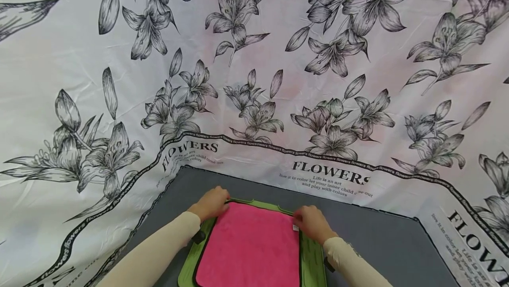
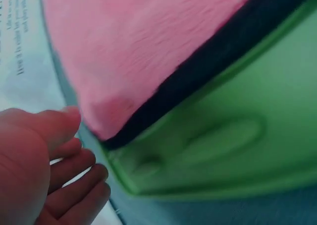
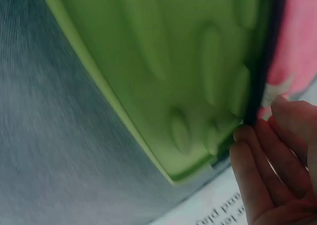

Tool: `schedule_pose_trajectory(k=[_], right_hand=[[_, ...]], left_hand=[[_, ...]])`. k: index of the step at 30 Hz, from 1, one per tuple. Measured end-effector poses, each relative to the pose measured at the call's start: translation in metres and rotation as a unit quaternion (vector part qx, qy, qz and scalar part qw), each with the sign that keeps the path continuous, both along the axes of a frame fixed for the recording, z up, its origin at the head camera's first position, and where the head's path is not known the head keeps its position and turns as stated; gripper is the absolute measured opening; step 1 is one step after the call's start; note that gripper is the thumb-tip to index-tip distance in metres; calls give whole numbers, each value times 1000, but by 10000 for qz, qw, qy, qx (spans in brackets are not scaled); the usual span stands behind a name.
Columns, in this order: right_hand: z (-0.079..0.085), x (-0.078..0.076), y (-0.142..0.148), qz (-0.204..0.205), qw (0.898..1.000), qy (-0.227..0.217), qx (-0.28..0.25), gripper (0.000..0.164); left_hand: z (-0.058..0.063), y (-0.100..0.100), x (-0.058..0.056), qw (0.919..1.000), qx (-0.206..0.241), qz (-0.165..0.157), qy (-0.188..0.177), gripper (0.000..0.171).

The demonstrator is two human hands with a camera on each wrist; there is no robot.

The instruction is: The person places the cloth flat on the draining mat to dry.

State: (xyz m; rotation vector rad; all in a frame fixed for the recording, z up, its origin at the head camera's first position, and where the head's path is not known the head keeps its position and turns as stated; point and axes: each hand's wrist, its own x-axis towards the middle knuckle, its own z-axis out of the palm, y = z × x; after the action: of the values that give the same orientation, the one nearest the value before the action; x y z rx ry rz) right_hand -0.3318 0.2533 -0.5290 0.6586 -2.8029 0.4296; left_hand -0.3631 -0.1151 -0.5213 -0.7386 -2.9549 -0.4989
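A pink plush cloth (image 1: 248,245) with black edging and a small white tag (image 1: 295,228) lies over a green plastic tray (image 1: 314,260) with raised oval marks. At the cloth's far left corner is my left hand (image 1: 210,204). In the left wrist view, that hand's thumb (image 2: 64,123) comes right up to the cloth's edge, and its loosely bent fingers (image 2: 86,197) lie beside the corner. My right hand (image 1: 314,223) pinches the far right corner, thumb (image 3: 292,111) by the tag and fingers at the black edge.
The tray stands on a dark grey table surface (image 1: 366,238). White fabric (image 1: 254,79) printed with black flowers and lettering hangs behind and along both sides of the table. Each wrist carries a dark strap.
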Motion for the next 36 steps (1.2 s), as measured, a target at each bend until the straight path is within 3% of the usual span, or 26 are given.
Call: schedule_pose_trajectory(k=[2,7,12,18,21,27,36], right_hand=[[-6,2,-1,-77,9999,-67,7,9],[-15,7,-7,-370,9991,-45,223,24],[-13,7,-10,-374,9984,-21,426,28],[-9,9,-9,-525,9972,98,523,25],[-12,12,-8,-649,9967,86,476,23],[-18,14,-10,-550,9971,102,509,22],[-16,13,-7,-142,9986,277,418,18]], left_hand=[[-8,4,2,9998,-48,186,72,8],[-22,12,7,9976,-190,618,257,24],[-22,18,10,9961,-131,686,547,34],[-20,17,14,9938,42,859,711,31],[-23,16,17,9933,-88,797,836,29],[-32,12,20,9931,-557,355,971,29],[-25,-7,15,9970,-149,299,695,25]])
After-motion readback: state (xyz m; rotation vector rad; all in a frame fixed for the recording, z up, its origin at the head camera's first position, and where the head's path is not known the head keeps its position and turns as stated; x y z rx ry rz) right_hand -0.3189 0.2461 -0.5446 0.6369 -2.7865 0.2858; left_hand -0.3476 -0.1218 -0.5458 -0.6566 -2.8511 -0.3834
